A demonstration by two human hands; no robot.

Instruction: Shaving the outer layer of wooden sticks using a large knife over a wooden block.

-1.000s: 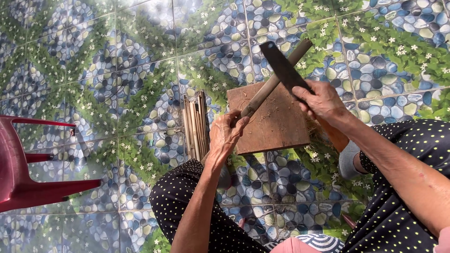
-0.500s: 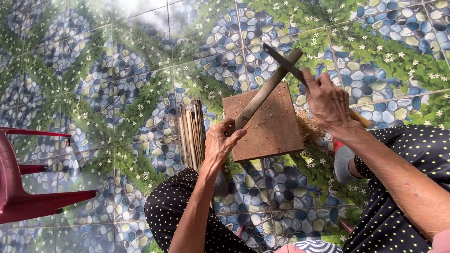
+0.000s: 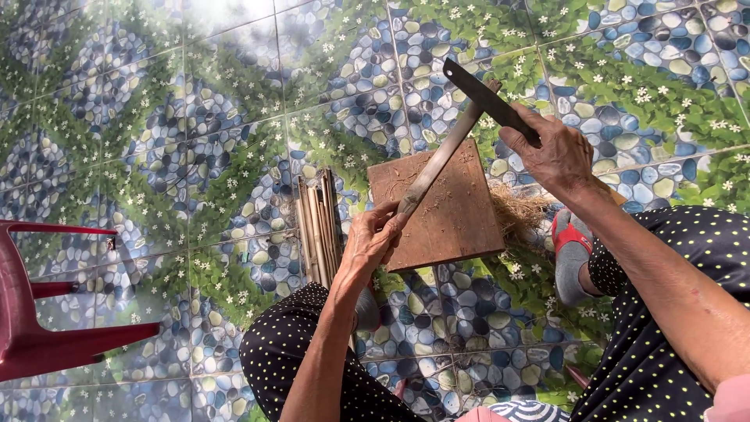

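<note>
My left hand (image 3: 373,244) grips the near end of a long bamboo stick (image 3: 440,162) that slants up and away over a square wooden board (image 3: 449,215) lying on the floor. In my right hand (image 3: 556,151) is a dark flat-bladed knife (image 3: 488,101), its blade laid across the far end of the stick. Fine shavings (image 3: 517,212) are heaped at the board's right edge. A bundle of split bamboo strips (image 3: 316,227) sits just left of the board, close to my left hand.
The floor is tiled with a blue pebble and green leaf pattern (image 3: 195,133). A red plastic chair (image 3: 39,312) stands at the left edge. My knees in black dotted cloth (image 3: 289,363) frame the bottom, and my sandalled foot (image 3: 570,250) rests right of the board.
The knife blade has shifted along the upper end of the stick, now crossing it near the tip. The left hand keeps its grip on the lower end.
</note>
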